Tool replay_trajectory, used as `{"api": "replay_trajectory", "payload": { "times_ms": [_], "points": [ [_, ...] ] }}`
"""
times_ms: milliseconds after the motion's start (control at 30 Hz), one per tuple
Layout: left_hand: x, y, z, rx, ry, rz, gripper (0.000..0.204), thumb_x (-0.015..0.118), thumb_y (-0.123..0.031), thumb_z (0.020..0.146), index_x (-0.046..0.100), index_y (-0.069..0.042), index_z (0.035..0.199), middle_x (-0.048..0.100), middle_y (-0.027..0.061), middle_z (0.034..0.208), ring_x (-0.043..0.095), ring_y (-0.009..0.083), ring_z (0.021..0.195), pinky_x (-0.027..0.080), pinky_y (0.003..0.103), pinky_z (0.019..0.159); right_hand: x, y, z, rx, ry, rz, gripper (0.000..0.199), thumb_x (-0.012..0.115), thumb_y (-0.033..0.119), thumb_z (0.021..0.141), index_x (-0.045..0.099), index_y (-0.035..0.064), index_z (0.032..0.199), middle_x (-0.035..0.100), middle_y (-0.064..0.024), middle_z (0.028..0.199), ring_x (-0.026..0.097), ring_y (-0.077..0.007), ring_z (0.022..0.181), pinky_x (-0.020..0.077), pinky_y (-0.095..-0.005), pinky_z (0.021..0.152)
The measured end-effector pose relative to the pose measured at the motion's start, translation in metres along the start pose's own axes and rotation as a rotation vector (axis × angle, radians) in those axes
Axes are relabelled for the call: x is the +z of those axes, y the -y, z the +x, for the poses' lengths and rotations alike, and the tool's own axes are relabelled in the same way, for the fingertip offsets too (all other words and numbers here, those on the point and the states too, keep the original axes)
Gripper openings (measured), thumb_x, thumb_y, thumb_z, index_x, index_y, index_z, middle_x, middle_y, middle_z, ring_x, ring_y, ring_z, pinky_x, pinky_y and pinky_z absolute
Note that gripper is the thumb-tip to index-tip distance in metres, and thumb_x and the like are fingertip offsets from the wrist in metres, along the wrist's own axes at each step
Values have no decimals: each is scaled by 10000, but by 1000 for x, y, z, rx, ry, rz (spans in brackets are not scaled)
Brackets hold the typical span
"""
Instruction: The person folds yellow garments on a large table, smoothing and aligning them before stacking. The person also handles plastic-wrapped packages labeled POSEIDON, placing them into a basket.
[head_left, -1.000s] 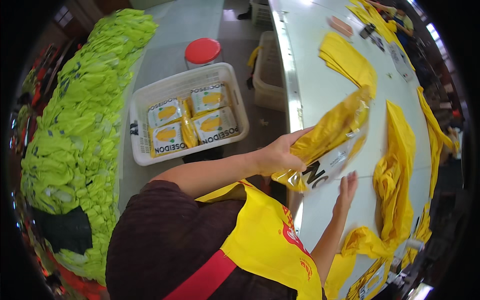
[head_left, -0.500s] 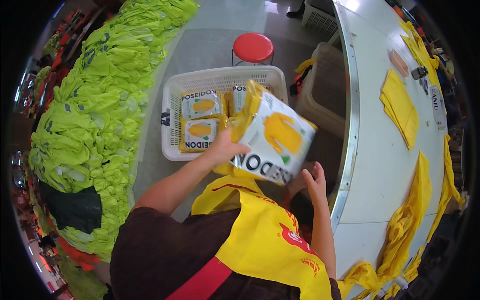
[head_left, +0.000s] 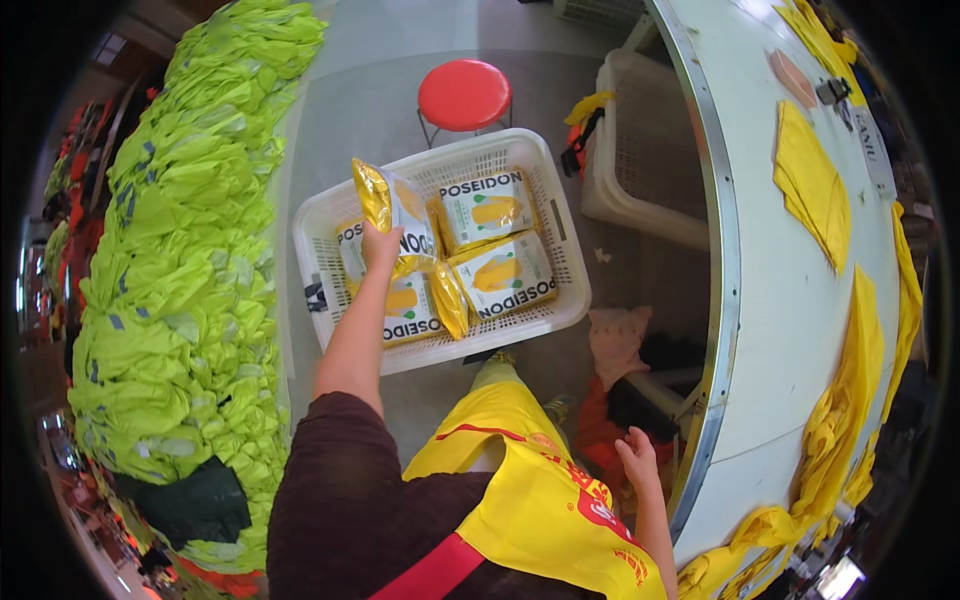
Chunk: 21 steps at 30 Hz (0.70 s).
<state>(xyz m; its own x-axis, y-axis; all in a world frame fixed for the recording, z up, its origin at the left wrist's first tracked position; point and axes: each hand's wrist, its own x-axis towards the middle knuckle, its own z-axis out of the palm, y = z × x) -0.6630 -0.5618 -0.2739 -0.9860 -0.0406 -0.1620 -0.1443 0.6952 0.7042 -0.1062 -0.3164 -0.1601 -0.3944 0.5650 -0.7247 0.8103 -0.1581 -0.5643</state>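
Note:
My left hand (head_left: 380, 248) is closed on the edge of a plastic-wrapped garment pack (head_left: 412, 212), white-fronted with yellow sides and a pictured yellow garment. The pack is tilted above the left part of a white plastic basket (head_left: 553, 150) and partly covers the packs beneath it. Similar packs lie flat inside: one at the back right (head_left: 483, 212), another at the front right (head_left: 497, 275), and one at the front left (head_left: 403, 312). Apart from the basket, my right hand (head_left: 638, 457) hangs near the table edge, fingers loosely apart and nothing in it.
A long heap of lime-green garments (head_left: 190, 290) runs along the left. Behind the basket stands a red round stool (head_left: 464, 95). To the right is a white table (head_left: 765, 300) with a metal edge and yellow cloth pieces (head_left: 810, 185). An off-white crate (head_left: 640, 150) sits beside it.
My left hand has carried the pack leftward and over the basket, tilting it up. My right hand has moved lower, away from the pack. The view has shifted.

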Motion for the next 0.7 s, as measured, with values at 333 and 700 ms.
{"api": "replay_trajectory", "payload": {
  "times_ms": [333,700],
  "points": [
    [137,-1,-119,467,720,233,329,485,-128,792,584,-62,1099,596,213,1046,567,354,1000,449,399,857,9,-12,-73,84,-66,-136,516,656,244,787,490,-1,1209,595,-177,1037,583,-244,953,462,-299,825],
    [197,-78,-378,925,1795,539,310,632,-163,791,605,-5,1056,655,138,905,624,223,854,478,311,779,-59,-138,-187,1,-723,48,397,629,215,786,540,25,1122,629,-181,930,618,-304,833,498,-370,739]
  ]
}}
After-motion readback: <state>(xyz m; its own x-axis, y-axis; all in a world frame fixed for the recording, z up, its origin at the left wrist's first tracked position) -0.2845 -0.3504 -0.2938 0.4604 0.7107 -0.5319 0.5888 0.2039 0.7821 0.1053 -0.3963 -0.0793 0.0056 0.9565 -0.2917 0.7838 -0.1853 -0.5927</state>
